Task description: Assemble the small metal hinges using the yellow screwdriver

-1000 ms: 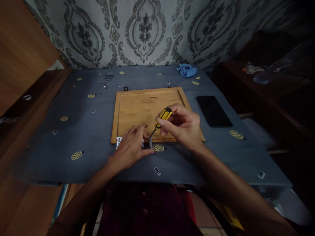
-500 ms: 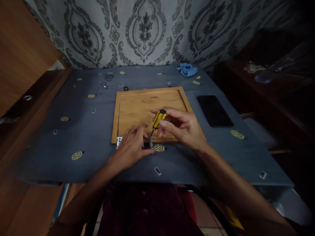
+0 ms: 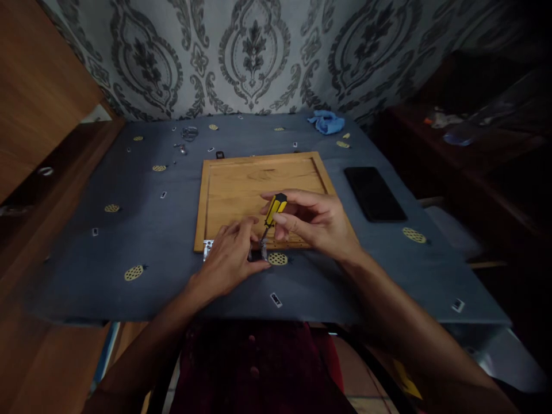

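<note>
A framed wooden board [image 3: 241, 184] lies on the blue tablecloth. My right hand [image 3: 317, 221] grips a yellow and black screwdriver [image 3: 275, 210], its shaft pointing down to a metal hinge [image 3: 264, 249] at the board's near edge. Beside that hinge, my left hand [image 3: 230, 250] rests over the edge, with thumb and fingers around the metal part; its exact hold is partly hidden. Another metal plate [image 3: 208, 248] shows at the board's near left corner.
A black phone [image 3: 374, 194] lies right of the board. At the back are a blue cloth [image 3: 326, 122] and, to the left, small metal parts [image 3: 188, 134]. A wooden cabinet [image 3: 43, 86] stands at the left.
The screwdriver's handle has shifted slightly left and stands a little more upright, with my right fingers moved along it. My left hand has barely moved.
</note>
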Available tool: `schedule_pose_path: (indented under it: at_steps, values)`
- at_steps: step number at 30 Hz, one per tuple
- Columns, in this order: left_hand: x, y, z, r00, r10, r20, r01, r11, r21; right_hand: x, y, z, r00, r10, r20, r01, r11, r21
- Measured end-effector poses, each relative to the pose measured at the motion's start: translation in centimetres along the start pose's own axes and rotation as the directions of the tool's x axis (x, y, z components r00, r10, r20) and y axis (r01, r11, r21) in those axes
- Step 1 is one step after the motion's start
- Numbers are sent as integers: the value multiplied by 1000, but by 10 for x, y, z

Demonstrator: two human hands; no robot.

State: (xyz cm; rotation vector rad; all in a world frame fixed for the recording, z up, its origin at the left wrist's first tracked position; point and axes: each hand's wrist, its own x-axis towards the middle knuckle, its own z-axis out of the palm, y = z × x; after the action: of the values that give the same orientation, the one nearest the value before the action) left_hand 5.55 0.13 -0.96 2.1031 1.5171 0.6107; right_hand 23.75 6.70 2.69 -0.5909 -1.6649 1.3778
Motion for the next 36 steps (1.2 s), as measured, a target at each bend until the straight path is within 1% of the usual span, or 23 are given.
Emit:
schedule_pose_path:
  at_steps: [2,4,7,10,17,21,27,32,36]
  values:
    - [0,0,0,1000,-2,1,2,1000,-4,0,5,3,998,-29,-47,30,999,30]
    - [0,0,0,1000,-6,4,6,1000,-7,0,9,6,989,-67,-130,72,997,40]
    - [0,-1,0,1000,2,6,-2,1000,0,0,11,10,963,-128,-236,131,991,-3]
    - [0,-2,1,1000,6,-2,-6,1000,8,-1,10,9,947,-154,-282,154,988,-25]
    - [-1,-1,1,1000,0,-7,0,1000,7,-2,11,7,968,-118,-222,123,992,9]
    - [-1,-1,2,1000,-3,-9,3,1000,8,-3,13,7,972,-93,-216,97,995,9]
    - [0,-1,1,1000,-5,-9,5,1000,14,-3,14,7,967,-125,-221,135,990,28]
    - [-1,-1,1,1000,-5,-7,5,1000,17,-3,13,6,970,-105,-220,111,994,16]
    - [-1,-2,2,1000,9,-12,-8,1000,17,-3,11,4,980,-68,-184,71,997,11]
